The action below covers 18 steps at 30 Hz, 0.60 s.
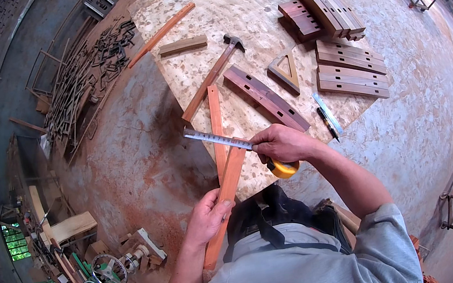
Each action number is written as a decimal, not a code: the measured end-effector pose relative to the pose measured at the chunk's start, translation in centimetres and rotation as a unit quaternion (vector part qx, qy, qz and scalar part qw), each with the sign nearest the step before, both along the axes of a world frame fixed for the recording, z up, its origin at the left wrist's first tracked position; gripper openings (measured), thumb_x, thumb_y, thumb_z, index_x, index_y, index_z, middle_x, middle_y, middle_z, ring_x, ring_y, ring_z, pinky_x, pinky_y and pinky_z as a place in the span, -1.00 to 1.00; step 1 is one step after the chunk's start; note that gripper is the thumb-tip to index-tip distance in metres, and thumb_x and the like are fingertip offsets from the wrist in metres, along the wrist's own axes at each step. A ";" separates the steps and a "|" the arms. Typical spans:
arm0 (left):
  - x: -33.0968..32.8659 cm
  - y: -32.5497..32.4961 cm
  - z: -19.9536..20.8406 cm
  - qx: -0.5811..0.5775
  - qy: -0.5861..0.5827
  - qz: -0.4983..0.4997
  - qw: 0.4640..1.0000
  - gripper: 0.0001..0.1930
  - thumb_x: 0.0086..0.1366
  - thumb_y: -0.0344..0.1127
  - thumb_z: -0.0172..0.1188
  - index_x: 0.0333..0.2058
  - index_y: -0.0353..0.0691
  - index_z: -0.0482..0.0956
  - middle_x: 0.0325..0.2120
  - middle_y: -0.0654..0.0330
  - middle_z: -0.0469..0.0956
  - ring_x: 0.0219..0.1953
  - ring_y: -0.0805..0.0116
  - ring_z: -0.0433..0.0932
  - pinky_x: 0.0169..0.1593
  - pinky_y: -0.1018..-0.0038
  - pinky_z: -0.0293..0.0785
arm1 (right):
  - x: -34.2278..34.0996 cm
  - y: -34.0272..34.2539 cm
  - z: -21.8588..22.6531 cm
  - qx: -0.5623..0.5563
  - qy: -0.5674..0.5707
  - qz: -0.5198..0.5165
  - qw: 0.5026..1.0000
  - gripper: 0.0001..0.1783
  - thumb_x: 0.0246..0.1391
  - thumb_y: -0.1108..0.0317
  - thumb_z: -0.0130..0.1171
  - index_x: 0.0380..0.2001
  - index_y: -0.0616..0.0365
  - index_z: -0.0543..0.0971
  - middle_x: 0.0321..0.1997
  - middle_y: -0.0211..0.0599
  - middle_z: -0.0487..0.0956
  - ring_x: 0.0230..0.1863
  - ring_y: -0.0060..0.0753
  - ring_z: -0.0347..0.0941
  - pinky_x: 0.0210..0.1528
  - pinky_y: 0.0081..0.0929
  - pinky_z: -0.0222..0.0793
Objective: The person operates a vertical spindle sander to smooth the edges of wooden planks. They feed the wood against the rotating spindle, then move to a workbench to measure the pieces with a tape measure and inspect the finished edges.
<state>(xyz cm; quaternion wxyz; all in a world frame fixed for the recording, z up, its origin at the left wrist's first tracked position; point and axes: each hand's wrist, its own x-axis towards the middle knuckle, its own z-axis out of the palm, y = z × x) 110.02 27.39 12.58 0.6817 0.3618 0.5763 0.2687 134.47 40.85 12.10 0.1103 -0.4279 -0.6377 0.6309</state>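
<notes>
My left hand [209, 216] is closed around a reddish wooden strip [232, 174] that slants up over the table's near edge. In my right hand [281, 144] is a yellow tape measure [284, 168], its blade [211, 137] pulled out to the left across the top end of the strip. Under the blade lies another narrow wooden strip [215, 111] with a small hole near its far end. A claw hammer [214, 76] rests just beyond it. To the right of the hammer lies a dark wooden piece [264, 97] with rectangular mortises.
On the speckled tabletop [254, 14] are a triangular square [285, 74], a black pen [327, 122], a light ruler [327, 112] and stacked mortised pieces [329, 6]. Metal clamps [110, 50] lie on the floor at left. A machine with a handwheel [109, 271] stands lower left.
</notes>
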 end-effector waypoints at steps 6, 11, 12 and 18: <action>0.0 -0.2 -0.1 0.001 -0.002 0.002 1.000 -0.63 0.25 -0.32 0.07 -0.01 -0.37 0.35 -0.34 0.20 0.51 -0.45 0.59 0.38 -0.30 0.59 0.42 | 0.0 -0.2 -0.2 -0.012 0.008 -0.002 1.000 -0.72 0.19 0.35 0.00 -0.14 0.28 0.55 -0.55 -0.36 0.52 -0.48 -0.59 0.43 -0.37 -0.53 0.39; -0.2 -0.3 -0.4 0.003 -0.007 -0.002 1.000 -0.62 0.25 -0.31 0.08 0.00 -0.36 0.35 -0.34 0.20 0.51 -0.44 0.59 0.39 -0.31 0.59 0.42 | -0.2 -0.4 -0.6 -0.016 0.007 -0.008 1.000 -0.73 0.19 0.35 0.00 -0.14 0.27 0.55 -0.55 -0.37 0.52 -0.49 -0.59 0.42 -0.38 -0.53 0.39; -0.2 -0.3 -0.4 0.003 -0.005 -0.002 1.000 -0.62 0.25 -0.31 0.08 0.00 -0.36 0.35 -0.34 0.20 0.51 -0.44 0.59 0.39 -0.31 0.59 0.41 | -0.2 -0.4 -0.4 -0.016 0.006 -0.007 1.000 -0.73 0.19 0.35 0.00 -0.14 0.27 0.55 -0.55 -0.37 0.52 -0.49 -0.59 0.42 -0.38 -0.53 0.38; -0.1 -0.5 -0.3 0.000 -0.004 0.002 1.000 -0.62 0.25 -0.30 0.08 -0.01 -0.36 0.35 -0.34 0.20 0.51 -0.44 0.59 0.40 -0.31 0.60 0.41 | -0.3 -0.5 -0.3 -0.019 -0.002 -0.008 1.000 -0.73 0.19 0.35 0.00 -0.14 0.27 0.56 -0.56 -0.37 0.52 -0.50 -0.59 0.42 -0.38 -0.53 0.38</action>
